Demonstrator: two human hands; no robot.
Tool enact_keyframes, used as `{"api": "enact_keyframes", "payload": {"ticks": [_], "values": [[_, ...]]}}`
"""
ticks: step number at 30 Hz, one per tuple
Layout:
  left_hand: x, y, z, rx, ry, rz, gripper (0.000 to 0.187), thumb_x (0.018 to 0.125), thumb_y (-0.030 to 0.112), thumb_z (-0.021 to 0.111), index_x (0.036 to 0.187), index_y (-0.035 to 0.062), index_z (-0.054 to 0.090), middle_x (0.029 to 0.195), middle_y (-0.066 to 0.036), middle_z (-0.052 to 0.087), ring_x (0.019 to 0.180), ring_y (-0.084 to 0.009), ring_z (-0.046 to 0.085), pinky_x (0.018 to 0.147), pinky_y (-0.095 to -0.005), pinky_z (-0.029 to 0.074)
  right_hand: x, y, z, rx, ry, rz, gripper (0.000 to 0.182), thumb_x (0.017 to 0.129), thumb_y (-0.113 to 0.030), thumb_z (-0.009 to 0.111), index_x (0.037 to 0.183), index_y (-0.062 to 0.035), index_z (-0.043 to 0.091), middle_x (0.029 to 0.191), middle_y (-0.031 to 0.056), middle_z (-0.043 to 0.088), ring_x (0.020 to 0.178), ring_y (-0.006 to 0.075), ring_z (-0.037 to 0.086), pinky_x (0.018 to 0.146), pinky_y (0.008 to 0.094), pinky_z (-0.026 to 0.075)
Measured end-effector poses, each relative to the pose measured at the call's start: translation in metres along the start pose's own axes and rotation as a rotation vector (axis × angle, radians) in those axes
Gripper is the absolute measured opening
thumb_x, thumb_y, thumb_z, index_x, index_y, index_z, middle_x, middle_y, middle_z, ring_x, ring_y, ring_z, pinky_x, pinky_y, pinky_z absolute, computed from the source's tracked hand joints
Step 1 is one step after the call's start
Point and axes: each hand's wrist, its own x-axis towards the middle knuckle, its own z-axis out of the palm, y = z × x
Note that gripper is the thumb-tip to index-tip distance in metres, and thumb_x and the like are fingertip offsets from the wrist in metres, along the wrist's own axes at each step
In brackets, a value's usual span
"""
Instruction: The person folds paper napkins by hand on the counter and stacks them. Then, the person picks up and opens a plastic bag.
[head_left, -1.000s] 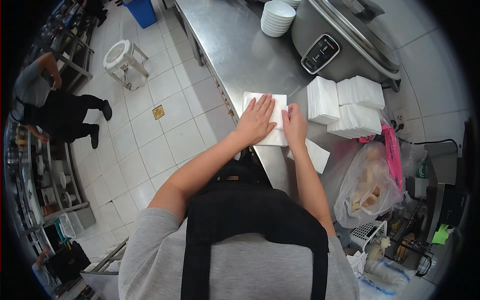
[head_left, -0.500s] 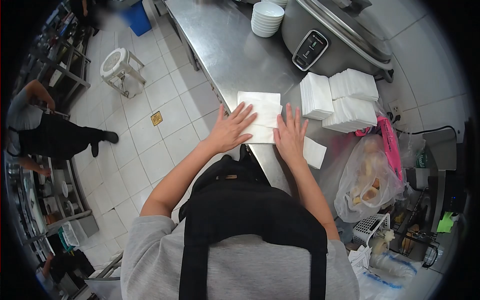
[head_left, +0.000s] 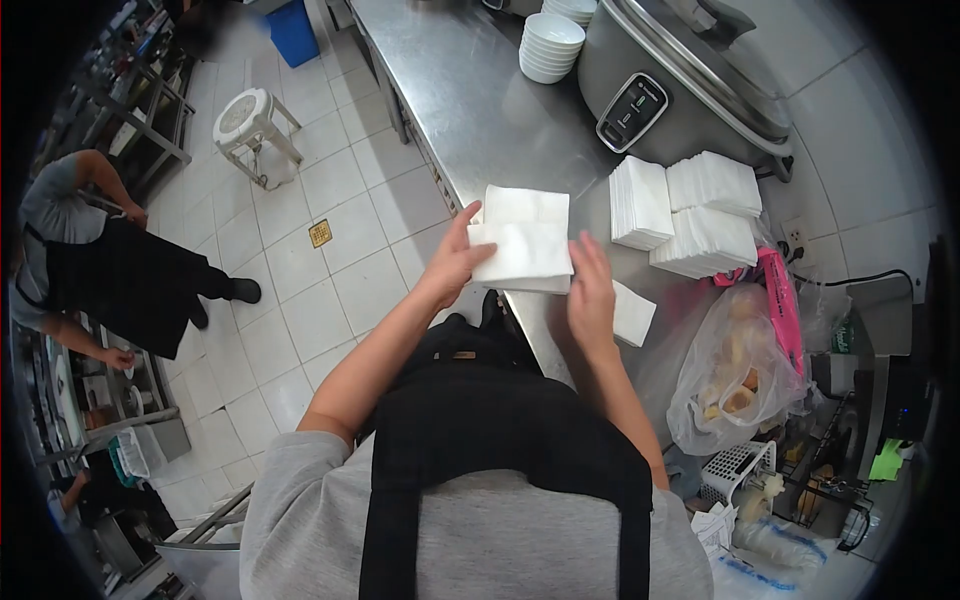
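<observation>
Partly unfolded white paper napkins (head_left: pixel 520 250) lie one over another at the near-left edge of the steel counter. My left hand (head_left: pixel 455 262) grips their left side, the thumb on top and the other fingers partly hidden underneath. Along the right edge stands my right hand (head_left: pixel 592 290), its fingers stretched out and slightly blurred, close against the paper. Just right of that wrist, a small folded napkin (head_left: pixel 633 315) rests on the counter. Farther right are several tall stacks of folded napkins (head_left: pixel 642 200).
A large grey cooker (head_left: pixel 690 90) and stacked white bowls (head_left: pixel 550 50) stand farther back on the steel counter (head_left: pixel 440 80). A plastic bag of bread (head_left: pixel 735 375) sits at right. On the tiled floor are a white stool (head_left: pixel 255 125) and a person in a black apron (head_left: pixel 120 270).
My left hand has gone from lying flat on the napkins to gripping their left side. My right hand has slid off the top to their right edge. The person at left has shifted slightly.
</observation>
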Motion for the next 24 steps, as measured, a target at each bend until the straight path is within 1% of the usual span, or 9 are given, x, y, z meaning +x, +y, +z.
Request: {"api": "enact_keyframes", "payload": {"ticks": [3, 6, 8, 9, 14, 18, 19, 22, 24], "values": [[0.000, 0.000, 0.009, 0.189, -0.193, 0.158, 0.075, 0.082, 0.004, 0.059, 0.145, 0.0123, 0.022, 0.132, -0.019, 0.045, 0.115, -0.0207, 0.049, 0.093, -0.0348, 0.044, -0.001, 0.007, -0.013, 1.030, 0.081, 0.746, 0.042, 0.093, -0.015, 0.049, 0.133, -0.0046, 0.044, 0.134, 0.0099, 0.049, 0.122, 0.0207, 0.046, 0.105, 0.0345, 0.033], [0.017, -0.028, 0.019, 0.399, -0.277, 0.312, 0.074, 0.080, -0.004, 0.056, 0.145, 0.0123, 0.025, 0.142, -0.009, 0.035, 0.104, -0.0148, 0.051, 0.090, -0.0301, 0.045, -0.006, 0.019, -0.021, 1.149, -0.056, 0.580, 0.046, 0.091, -0.015, 0.053, 0.133, -0.0010, 0.042, 0.122, 0.0110, 0.054, 0.111, 0.0202, 0.053, 0.097, 0.0323, 0.041], [0.008, -0.025, 0.032, 0.281, -0.338, 0.230, 0.073, 0.080, 0.001, 0.059, 0.144, 0.0096, 0.026, 0.145, -0.009, 0.031, 0.108, -0.0177, 0.051, 0.095, -0.0328, 0.041, -0.012, 0.024, -0.019, 0.952, 0.095, 0.801, 0.039, 0.083, -0.004, 0.062, 0.120, 0.0034, 0.049, 0.112, 0.0130, 0.058, 0.099, 0.0223, 0.059, 0.087, 0.0336, 0.048], [0.028, -0.055, 0.030, 0.511, -0.227, 0.564, 0.073, 0.078, 0.007, 0.063, 0.143, 0.0077, 0.028, 0.145, -0.011, 0.031, 0.116, -0.0214, 0.047, 0.099, -0.0356, 0.038, -0.008, 0.019, -0.019, 0.905, 0.102, 0.766, 0.034, 0.083, -0.004, 0.064, 0.113, 0.0038, 0.051, 0.108, 0.0137, 0.059, 0.094, 0.0221, 0.060, 0.081, 0.0335, 0.050], [0.007, -0.032, 0.022, 0.564, -0.217, 0.507, 0.063, 0.072, 0.009, 0.068, 0.130, 0.0029, 0.044, 0.123, -0.016, 0.054, 0.115, -0.0246, 0.050, 0.098, -0.0366, 0.038, -0.002, 0.027, -0.019, 0.876, -0.022, 0.439, 0.023, 0.086, -0.006, 0.061, 0.104, 0.0061, 0.052, 0.098, 0.0141, 0.061, 0.087, 0.0191, 0.060, 0.078, 0.0325, 0.049], [-0.003, -0.014, 0.020, 0.298, -0.272, 0.383, 0.040, 0.076, 0.009, 0.067, 0.112, -0.0020, 0.054, 0.102, -0.012, 0.064, 0.091, -0.0221, 0.062, 0.081, -0.0319, 0.048, 0.008, 0.029, -0.026, 0.894, -0.043, 0.398, 0.012, 0.089, -0.003, 0.057, 0.097, 0.0045, 0.051, 0.095, 0.0128, 0.062, 0.084, 0.0158, 0.059, 0.077, 0.0295, 0.048], [-0.009, -0.011, 0.023, 0.320, -0.177, 0.346, 0.027, 0.079, 0.007, 0.064, 0.103, -0.0041, 0.058, 0.088, -0.010, 0.067, 0.073, -0.0185, 0.066, 0.067, -0.0283, 0.052, 0.012, 0.025, -0.027, 0.882, -0.023, 0.409, 0.010, 0.089, -0.002, 0.056, 0.094, 0.0035, 0.050, 0.093, 0.0120, 0.061, 0.083, 0.0146, 0.059, 0.077, 0.0281, 0.048], [-0.019, -0.005, 0.017, 0.189, -0.371, 0.021, 0.019, 0.082, 0.004, 0.061, 0.098, -0.0048, 0.060, 0.078, -0.009, 0.067, 0.062, -0.0141, 0.066, 0.055, -0.0252, 0.054, 0.015, 0.025, -0.029, 0.799, -0.002, 0.342, 0.010, 0.089, -0.002, 0.057, 0.094, 0.0028, 0.050, 0.094, 0.0109, 0.062, 0.084, 0.0143, 0.059, 0.078, 0.0270, 0.048], [-0.017, -0.008, 0.016, 0.199, -0.368, 0.088, 0.017, 0.082, 0.004, 0.061, 0.097, -0.0052, 0.061, 0.077, -0.009, 0.067, 0.059, -0.0128, 0.066, 0.052, -0.0236, 0.053, 0.014, 0.030, -0.036, 0.805, 0.005, 0.355, 0.013, 0.089, -0.004, 0.057, 0.098, 0.0032, 0.050, 0.097, 0.0116, 0.061, 0.087, 0.0156, 0.059, 0.080, 0.0282, 0.048]]}}
